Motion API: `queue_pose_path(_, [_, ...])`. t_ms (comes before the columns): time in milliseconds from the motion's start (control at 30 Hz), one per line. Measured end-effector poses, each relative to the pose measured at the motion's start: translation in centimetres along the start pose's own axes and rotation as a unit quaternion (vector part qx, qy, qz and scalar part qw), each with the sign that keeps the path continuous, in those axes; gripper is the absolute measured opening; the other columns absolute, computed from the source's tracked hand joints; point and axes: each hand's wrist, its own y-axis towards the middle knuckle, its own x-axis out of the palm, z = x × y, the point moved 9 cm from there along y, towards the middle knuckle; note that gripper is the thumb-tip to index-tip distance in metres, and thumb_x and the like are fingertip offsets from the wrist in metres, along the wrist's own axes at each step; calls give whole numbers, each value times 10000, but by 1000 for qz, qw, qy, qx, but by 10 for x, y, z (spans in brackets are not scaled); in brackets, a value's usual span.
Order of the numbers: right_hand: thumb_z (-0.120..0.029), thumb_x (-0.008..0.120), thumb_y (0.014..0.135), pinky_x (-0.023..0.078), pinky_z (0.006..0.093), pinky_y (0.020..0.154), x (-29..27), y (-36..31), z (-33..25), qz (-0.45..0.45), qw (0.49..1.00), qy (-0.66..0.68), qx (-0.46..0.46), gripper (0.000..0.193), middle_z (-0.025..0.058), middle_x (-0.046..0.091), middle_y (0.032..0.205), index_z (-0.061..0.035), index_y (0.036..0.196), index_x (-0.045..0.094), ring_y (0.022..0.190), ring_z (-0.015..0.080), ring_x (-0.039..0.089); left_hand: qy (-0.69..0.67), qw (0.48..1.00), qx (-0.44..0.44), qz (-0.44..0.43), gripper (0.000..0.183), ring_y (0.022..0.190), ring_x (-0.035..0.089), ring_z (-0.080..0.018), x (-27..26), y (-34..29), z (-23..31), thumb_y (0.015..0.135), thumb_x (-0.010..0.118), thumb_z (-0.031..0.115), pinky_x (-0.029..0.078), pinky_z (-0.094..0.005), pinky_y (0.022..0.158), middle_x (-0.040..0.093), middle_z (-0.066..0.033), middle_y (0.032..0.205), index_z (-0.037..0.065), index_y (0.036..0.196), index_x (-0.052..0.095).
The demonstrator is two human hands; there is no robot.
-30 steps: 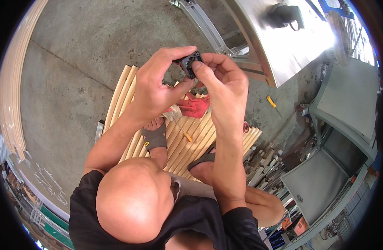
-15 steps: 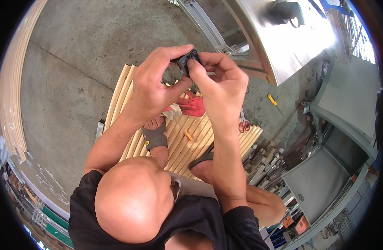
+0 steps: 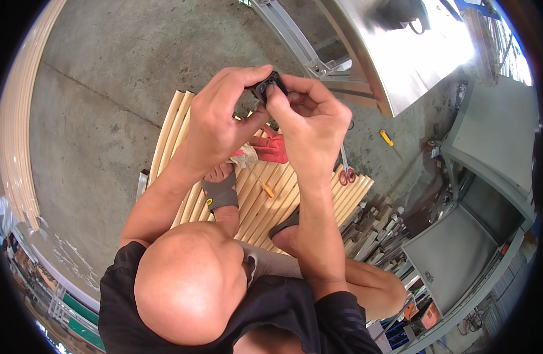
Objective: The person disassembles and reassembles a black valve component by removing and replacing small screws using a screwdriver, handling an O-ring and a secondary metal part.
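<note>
Left hand and right hand both pinch a small black part; cream slats lie below

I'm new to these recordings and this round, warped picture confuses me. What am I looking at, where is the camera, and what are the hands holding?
There is no machine here, only a person working with bare hands. The camera sits on the person's head and looks down through a very wide lens, which bends straight edges. The left hand and right hand are raised together, pinching a small black part between the fingertips. Below them, on the concrete floor, lies a bundle of pale wooden strips under the person's sandalled feet. On the strips are a red glove and a yellow-handled screwdriver; red-handled scissors lie at their edge.
</note>
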Motion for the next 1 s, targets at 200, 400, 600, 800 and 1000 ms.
queue_pose_path(200, [-60,740,889,507,222,578,-5,2,7,-38,998,40,32,214,69,726,824,77,1052,718,701,67,638,-38,998,-58,-8,497,905,712,-273,2,-3,-11,702,813,-59,580,-350,773,713,-132,1042,16,1169,662])
queue_pose_path(400, [-71,750,892,496,213,530,-6,-4,-6,-26,1000,2,4,192,74,721,880,52,1028,693,722,69,651,-3,999,-39,2,490,915,705,-300,0,-5,-10,703,814,-56,578,-359,774,711,-138,1043,16,1161,655])
queue_pose_path(600, [-54,762,863,493,231,568,-4,-4,-15,-4,999,-34,-34,140,70,704,830,31,925,669,696,81,636,35,999,26,14,493,922,706,-288,-1,-1,2,704,820,-62,579,-354,779,715,-137,1068,14,1163,656])
queue_pose_path(800, [-52,775,844,457,228,537,-3,5,3,-40,999,15,34,149,59,683,756,38,884,664,655,69,598,30,999,25,5,505,930,720,-241,0,-2,2,691,858,-54,579,-315,786,722,-130,1071,9,1158,677])
queue_pose_path(1000, [-43,767,847,481,249,573,-3,1,2,-24,1000,0,17,126,68,694,759,42,859,674,648,78,610,35,999,34,5,497,922,718,-269,1,-3,0,680,843,-55,580,-341,779,729,-131,1061,9,1142,671])
